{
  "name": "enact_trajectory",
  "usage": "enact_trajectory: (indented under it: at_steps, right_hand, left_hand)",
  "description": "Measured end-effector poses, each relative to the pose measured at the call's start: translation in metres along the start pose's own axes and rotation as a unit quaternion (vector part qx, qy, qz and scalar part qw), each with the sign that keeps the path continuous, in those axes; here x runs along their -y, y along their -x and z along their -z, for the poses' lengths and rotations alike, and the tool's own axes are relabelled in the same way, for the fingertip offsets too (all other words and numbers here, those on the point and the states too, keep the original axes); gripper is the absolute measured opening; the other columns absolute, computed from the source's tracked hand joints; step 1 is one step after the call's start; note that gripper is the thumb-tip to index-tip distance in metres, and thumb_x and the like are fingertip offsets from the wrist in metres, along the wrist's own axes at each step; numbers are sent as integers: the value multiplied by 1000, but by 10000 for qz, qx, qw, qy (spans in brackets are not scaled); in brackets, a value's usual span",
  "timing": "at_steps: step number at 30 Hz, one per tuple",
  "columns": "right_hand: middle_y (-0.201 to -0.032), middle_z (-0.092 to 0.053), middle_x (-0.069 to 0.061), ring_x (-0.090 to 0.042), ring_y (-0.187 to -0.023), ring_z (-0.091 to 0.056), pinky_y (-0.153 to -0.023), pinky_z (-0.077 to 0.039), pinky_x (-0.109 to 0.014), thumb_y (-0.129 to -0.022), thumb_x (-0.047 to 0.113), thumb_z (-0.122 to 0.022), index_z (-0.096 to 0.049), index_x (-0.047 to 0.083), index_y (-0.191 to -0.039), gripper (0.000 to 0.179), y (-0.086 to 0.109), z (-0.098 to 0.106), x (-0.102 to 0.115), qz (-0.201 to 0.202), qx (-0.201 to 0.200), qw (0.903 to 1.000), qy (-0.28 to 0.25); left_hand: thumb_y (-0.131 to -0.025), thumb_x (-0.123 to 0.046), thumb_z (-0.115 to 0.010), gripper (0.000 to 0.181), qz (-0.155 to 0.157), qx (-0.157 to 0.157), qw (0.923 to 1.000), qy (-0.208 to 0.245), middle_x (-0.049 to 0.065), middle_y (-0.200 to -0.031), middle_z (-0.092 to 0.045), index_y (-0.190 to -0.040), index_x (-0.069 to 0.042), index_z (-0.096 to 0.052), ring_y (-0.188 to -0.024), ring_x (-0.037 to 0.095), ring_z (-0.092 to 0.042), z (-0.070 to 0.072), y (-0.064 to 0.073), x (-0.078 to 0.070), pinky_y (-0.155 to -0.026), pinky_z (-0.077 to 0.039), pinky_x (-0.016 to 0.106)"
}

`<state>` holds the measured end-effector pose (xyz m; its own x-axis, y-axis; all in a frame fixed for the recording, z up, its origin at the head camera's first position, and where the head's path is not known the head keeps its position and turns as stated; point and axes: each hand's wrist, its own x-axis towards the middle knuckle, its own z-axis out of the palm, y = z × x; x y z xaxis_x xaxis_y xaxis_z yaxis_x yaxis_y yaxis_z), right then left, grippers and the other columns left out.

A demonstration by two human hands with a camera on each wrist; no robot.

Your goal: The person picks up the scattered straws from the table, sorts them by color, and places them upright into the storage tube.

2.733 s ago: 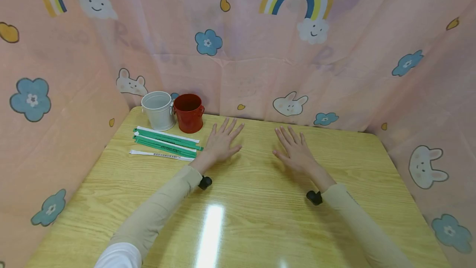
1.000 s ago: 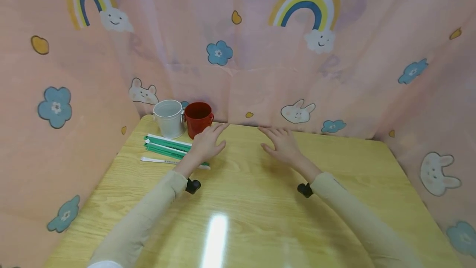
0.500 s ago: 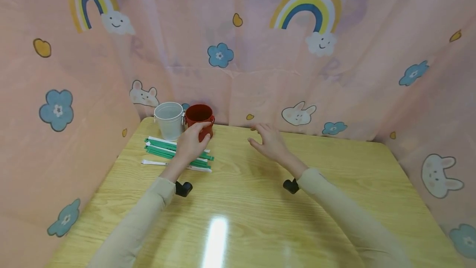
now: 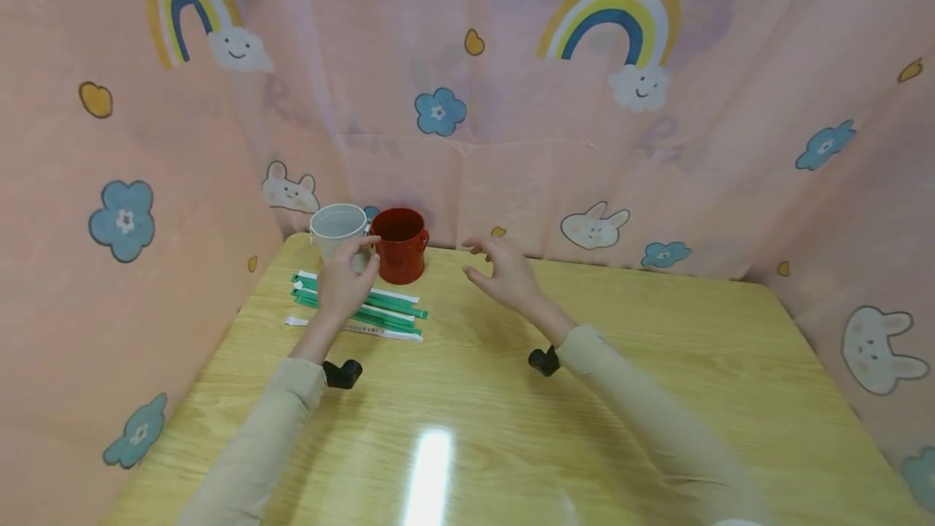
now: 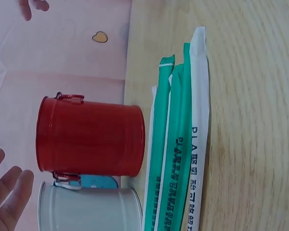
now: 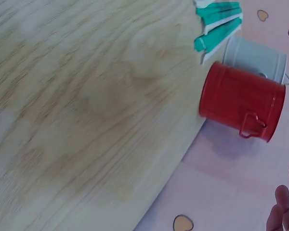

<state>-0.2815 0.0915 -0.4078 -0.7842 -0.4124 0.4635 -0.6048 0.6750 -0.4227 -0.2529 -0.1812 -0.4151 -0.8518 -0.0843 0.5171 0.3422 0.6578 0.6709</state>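
Note:
My left hand (image 4: pixel 343 282) hovers with relaxed, slightly bent fingers over the paper-wrapped straws (image 4: pixel 394 306), overlapping the white bucket (image 4: pixel 325 239) in the head view. Nothing is in its grasp. The straws, in green and white sleeves with printed letters, lie side by side; the hand hides part of them. A red bucket (image 4: pixel 402 263) with small side handles stands upright right beside the white one. My right hand (image 4: pixel 509 276) is held in the air to the right of the red bucket, thumb apart from loosely bent fingers, holding nothing. Its fingers (image 6: pixel 284 211) show at the right wrist view's edge.
A wooden table (image 4: pixel 467 396) with a bright light reflection spreads under both arms. Behind it and at both sides hangs a pink curtain (image 4: pixel 511 153) printed with rainbows, flowers and rabbits. Both buckets stand at the table's back left, close to the curtain.
Both hands have moved left: the left from beside the straws to above them, the right closer to the red bucket. Their spread fingers have become bent. Buckets and straws stay put.

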Motion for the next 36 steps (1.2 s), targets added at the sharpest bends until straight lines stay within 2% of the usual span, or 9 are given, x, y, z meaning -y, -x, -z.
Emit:
enact_trajectory:
  at_steps: [3, 7, 12, 16, 19, 22, 25, 30, 36]
  right_hand:
    - [-106, -68, -9, -22, -94, -61, -80, -54, -35, -86, 20, -70, -61, 9, -121, 37, -4, -6, 4, 12, -134, 9999, -108]
    - [-103, -68, -10, -25, -90, -61, -78, -53, -36, -86, 18, -71, -63, 8, -118, 35, -9, -13, 8, -32, -285, 9990, -340]
    - [-103, -66, -13, -26, -91, -60, -80, -54, -40, -87, 16, -70, -63, 5, -119, 35, -14, -26, 11, -483, -283, 9923, -1106]
    - [-105, -66, -11, -26, -91, -60, -79, -52, -40, -86, 19, -70, -62, 7, -119, 35, -15, -36, 14, -934, -131, 9871, -1298]
    - [-107, -65, -11, -30, -93, -61, -81, -52, -42, -86, 18, -70, -61, 8, -119, 35, -16, -44, 17, -1038, -34, 9832, -1498]
    - [-107, -64, -12, -34, -95, -60, -85, -52, -46, -86, 15, -70, -61, 9, -120, 35, -16, -52, 21, -1070, 5, 9787, -1754]
    - [-107, -64, -13, -33, -94, -61, -86, -51, -47, -86, 12, -69, -60, 8, -121, 36, -18, -58, 24, -1112, 13, 9753, -1909]
    - [-107, -65, -16, -27, -89, -60, -81, -53, -38, -87, 14, -69, -60, 8, -122, 37, -21, -65, 29, -1240, 49, 9728, -1956]
    - [-109, -66, -19, -28, -91, -62, -83, -54, -39, -88, 14, -69, -59, 5, -122, 37, -25, -72, 37, -1301, 70, 9645, -2298]
  left_hand:
    - [-91, -16, -61, 28, 331, -75, 9991, 246, 10, -116, -67, -119, -10, -66, -103, 28, -62, 5, 0, 4, -59, -45, 34]
    - [-90, -12, -62, 30, 733, -337, 9945, 667, 12, -119, -65, -120, -8, -64, -103, 29, -61, 10, -2, 8, -69, -47, 39]
    - [-89, -11, -64, 31, 1048, -763, 9870, 952, 13, -119, -64, -119, -6, -63, -100, 28, -61, 16, -3, 15, -70, -43, 31]
    - [-89, -16, -64, 30, 1465, -1144, 9777, 975, 10, -116, -66, -118, -7, -63, -95, 24, -61, 21, -2, 21, -67, -40, 24]
    - [-89, -17, -64, 31, 1674, -1435, 9705, 977, 11, -114, -67, -118, -7, -63, -93, 24, -60, 26, -1, 26, -70, -40, 23]
    - [-88, -16, -64, 34, 1721, -1650, 9652, 1071, 13, -115, -65, -120, -5, -62, -95, 26, -58, 32, 0, 30, -72, -40, 25]
    - [-89, -15, -65, 37, 1768, -1782, 9607, 1184, 15, -120, -63, -124, -3, -59, -102, 27, -55, 38, 0, 34, -76, -38, 26]
    - [-89, -15, -64, 44, 2038, -1833, 9529, 1295, 12, -130, -58, -130, -2, -54, -112, 23, -52, 47, -2, 41, -82, -37, 24]
    - [-91, -18, -63, 47, 2303, -1887, 9323, 2052, 10, -132, -55, -135, -7, -52, -101, 7, -50, 57, -8, 49, -80, -42, 16]
